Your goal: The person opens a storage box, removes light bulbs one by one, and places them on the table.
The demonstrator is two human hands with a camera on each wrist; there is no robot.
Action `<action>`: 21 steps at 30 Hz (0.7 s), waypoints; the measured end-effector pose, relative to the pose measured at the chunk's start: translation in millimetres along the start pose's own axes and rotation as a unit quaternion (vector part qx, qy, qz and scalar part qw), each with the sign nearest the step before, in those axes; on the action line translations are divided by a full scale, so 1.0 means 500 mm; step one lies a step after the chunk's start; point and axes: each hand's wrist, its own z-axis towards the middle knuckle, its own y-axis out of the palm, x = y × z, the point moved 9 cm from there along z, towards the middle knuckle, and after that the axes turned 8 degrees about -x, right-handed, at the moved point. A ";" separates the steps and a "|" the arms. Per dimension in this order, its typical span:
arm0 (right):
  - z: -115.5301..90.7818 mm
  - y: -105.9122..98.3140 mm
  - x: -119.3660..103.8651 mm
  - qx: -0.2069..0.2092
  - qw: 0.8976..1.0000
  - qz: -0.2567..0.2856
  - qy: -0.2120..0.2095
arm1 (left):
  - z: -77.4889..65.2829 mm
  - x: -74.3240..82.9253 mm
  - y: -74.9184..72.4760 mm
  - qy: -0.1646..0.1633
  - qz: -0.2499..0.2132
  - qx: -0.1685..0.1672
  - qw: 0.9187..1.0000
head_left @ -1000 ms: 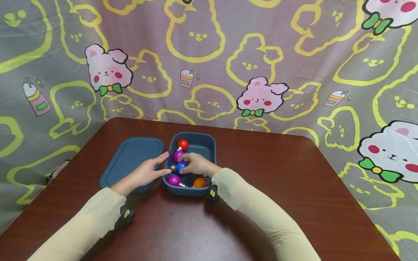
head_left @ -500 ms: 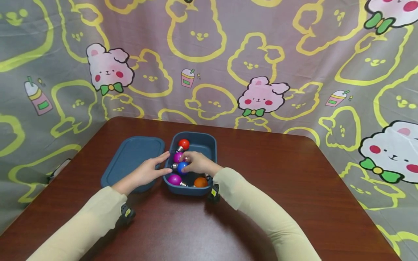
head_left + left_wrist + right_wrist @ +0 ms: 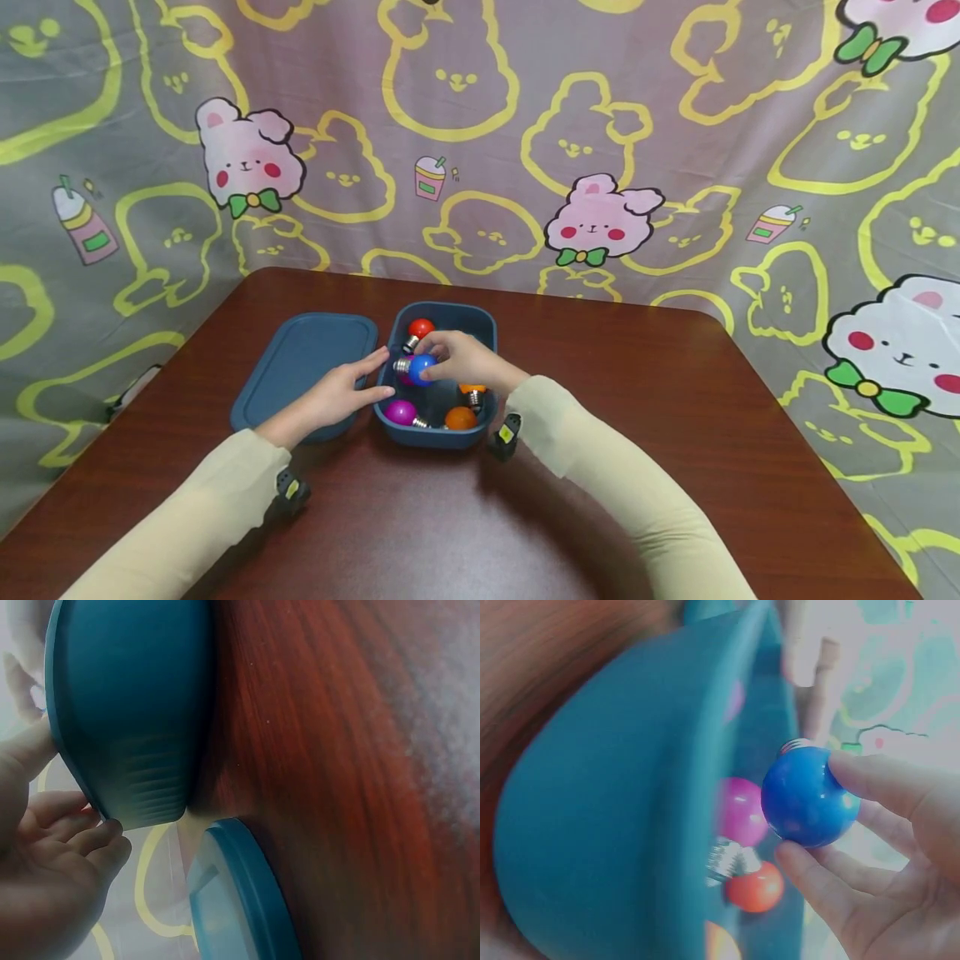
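My right hand [image 3: 467, 360] pinches a blue light bulb [image 3: 808, 796] by its round glass, its metal screw base pointing left. It holds the bulb over the blue-grey box [image 3: 487, 333]. My left hand [image 3: 341, 398] rests at the box's left rim with thumb and fingers spread; the left wrist view shows its fingertips on the rim. Inside the box lie a red bulb [image 3: 422, 328] at the back, a purple bulb [image 3: 742, 811] partly hidden behind the blue one, another purple bulb [image 3: 401, 412] at the front left, and an orange bulb [image 3: 460, 418] at the front right. A yellow-orange bulb [image 3: 472, 388] lies along the right wall.
A blue-grey lid [image 3: 307, 358] lies flat on the brown wooden table [image 3: 615, 400], just left of the box. Behind the table hangs a patterned curtain [image 3: 480, 167] with cartoon rabbits.
My right hand has raised the blue bulb from among the others and shifted slightly back. The yellow-orange bulb at the right wall now shows. The left hand has stayed in place.
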 end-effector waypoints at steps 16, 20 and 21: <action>-0.084 -0.119 -0.003 0.066 0.994 0.066 -0.062 | 0.003 0.002 -0.001 0.009 0.004 0.010 1.000; -0.107 -0.146 0.017 0.090 0.992 0.076 -0.052 | 0.002 0.002 0.000 0.006 0.004 0.010 1.000; -0.113 -0.153 0.022 0.097 0.991 0.080 -0.049 | 0.002 0.001 0.000 0.006 0.004 0.010 1.000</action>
